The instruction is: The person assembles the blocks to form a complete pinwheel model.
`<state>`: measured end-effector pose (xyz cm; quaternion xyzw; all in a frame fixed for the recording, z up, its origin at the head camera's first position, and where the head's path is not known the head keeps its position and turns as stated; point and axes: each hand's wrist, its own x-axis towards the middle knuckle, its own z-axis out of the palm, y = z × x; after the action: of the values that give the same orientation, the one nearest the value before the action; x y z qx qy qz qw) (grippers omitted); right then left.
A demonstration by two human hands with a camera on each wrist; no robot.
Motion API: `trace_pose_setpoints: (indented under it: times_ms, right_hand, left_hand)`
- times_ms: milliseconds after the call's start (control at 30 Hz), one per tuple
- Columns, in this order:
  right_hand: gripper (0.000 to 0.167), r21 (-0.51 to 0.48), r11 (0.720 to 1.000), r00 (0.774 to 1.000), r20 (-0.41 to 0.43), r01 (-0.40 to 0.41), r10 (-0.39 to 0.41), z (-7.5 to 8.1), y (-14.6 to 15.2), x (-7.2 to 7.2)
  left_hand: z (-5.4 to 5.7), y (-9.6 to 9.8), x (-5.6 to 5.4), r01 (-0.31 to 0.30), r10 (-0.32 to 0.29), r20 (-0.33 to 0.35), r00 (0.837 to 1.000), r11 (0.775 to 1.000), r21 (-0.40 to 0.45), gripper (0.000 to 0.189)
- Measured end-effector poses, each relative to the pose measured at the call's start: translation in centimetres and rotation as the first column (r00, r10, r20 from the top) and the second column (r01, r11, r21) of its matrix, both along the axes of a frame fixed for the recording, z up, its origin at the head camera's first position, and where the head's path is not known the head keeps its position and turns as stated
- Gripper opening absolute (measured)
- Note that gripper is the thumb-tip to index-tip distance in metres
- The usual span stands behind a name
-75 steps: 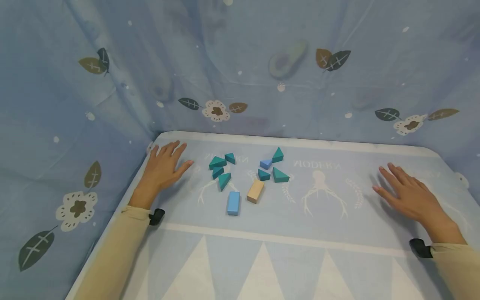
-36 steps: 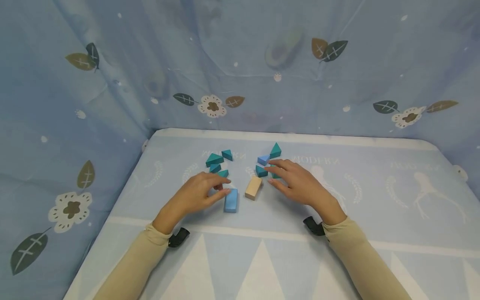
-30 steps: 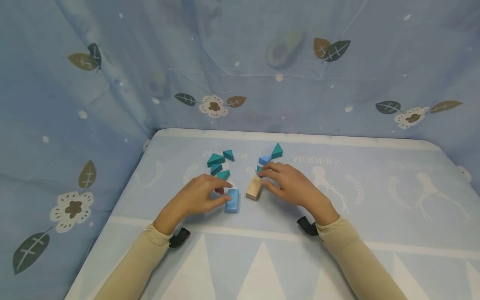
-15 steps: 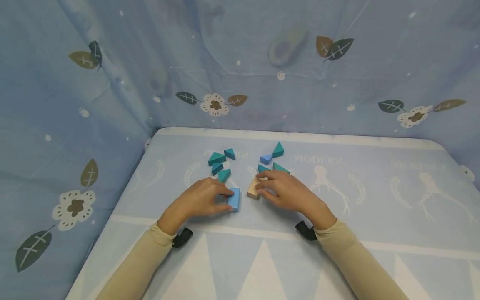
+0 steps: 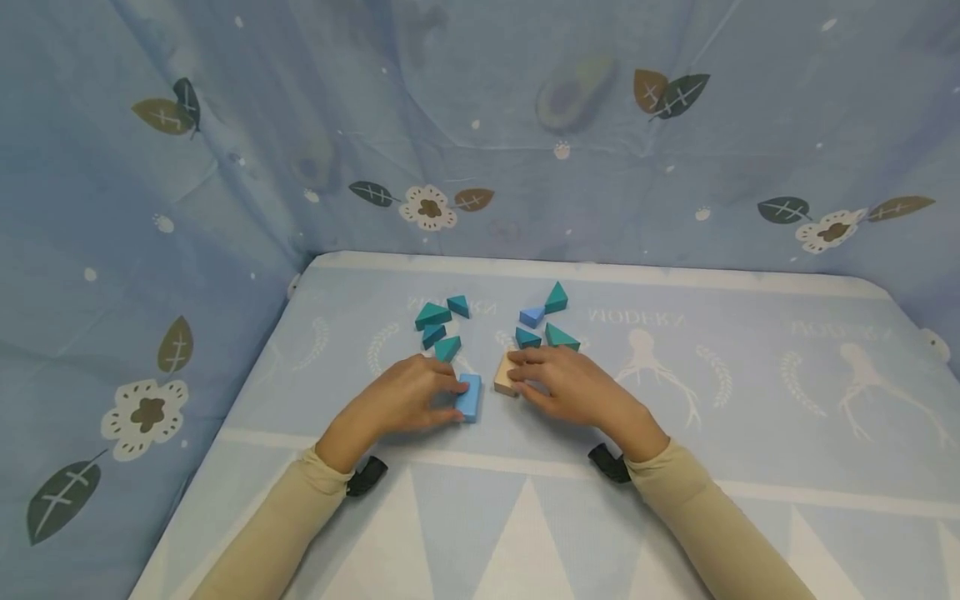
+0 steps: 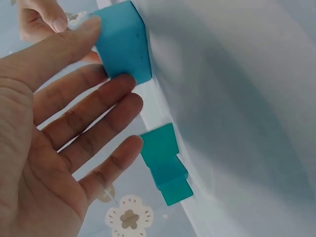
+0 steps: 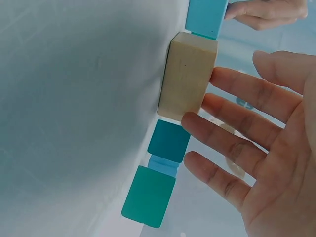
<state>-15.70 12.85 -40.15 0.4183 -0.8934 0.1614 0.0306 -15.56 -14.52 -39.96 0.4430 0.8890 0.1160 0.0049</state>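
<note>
My left hand (image 5: 405, 396) pinches a light blue rectangular block (image 5: 469, 398) by its ends, thumb at the near end and fingertips at the far one, as the left wrist view (image 6: 123, 42) also shows. Beside it lies a plain wooden rectangular block (image 5: 505, 377). The fingertips of my right hand (image 5: 573, 387) rest at its right side. In the right wrist view those fingers are nearly straight against the wooden block (image 7: 187, 76), and the thumb (image 7: 281, 69) stands apart from it. Both blocks lie on the cloth-covered table (image 5: 712, 433).
Several teal triangular blocks lie behind the left hand, among them a large one (image 5: 432, 316). A second group behind the right hand has a light blue triangle (image 5: 531, 317) and teal ones (image 5: 557, 298). A patterned curtain (image 5: 480, 125) hangs along the table's back and left.
Both hands have come inward from the table's sides to the two rectangular blocks. The left thumb and fingers have closed on the blue block; the right fingertips have reached the wooden one.
</note>
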Motion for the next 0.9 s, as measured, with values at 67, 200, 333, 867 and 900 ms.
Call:
trace_pose_setpoints:
  times_ms: [67,200,333,867,900]
  right_hand:
    - [0.026,0.001,1.000,1.000,0.007,0.007,-0.007,-0.1,0.0,0.0]
    - [0.029,0.005,1.000,1.000,0.017,0.014,-0.014,-0.4,0.1,-0.1]
    - [0.034,0.019,0.999,0.999,0.038,0.031,-0.032,-0.7,0.0,-0.2]
    - [0.040,0.012,0.999,0.998,0.046,0.036,-0.037,-1.1,0.1,-0.2]
    - [0.041,0.019,0.999,0.999,0.045,0.028,-0.029,-1.1,0.1,-0.2]
  left_hand:
    - [0.1,0.1,0.1,0.013,-0.013,-0.015,1.000,1.000,-0.001,0.036]
    - [0.2,0.3,0.3,0.012,-0.012,-0.025,1.000,1.000,-0.010,0.036]
    - [0.4,0.4,0.5,-0.002,0.001,-0.025,1.000,1.000,-0.022,0.036]
    - [0.0,0.9,0.8,0.005,-0.006,-0.051,0.999,1.000,-0.010,0.036]
    - [-0.1,0.9,0.7,0.006,-0.007,-0.057,0.998,1.000,-0.010,0.036]
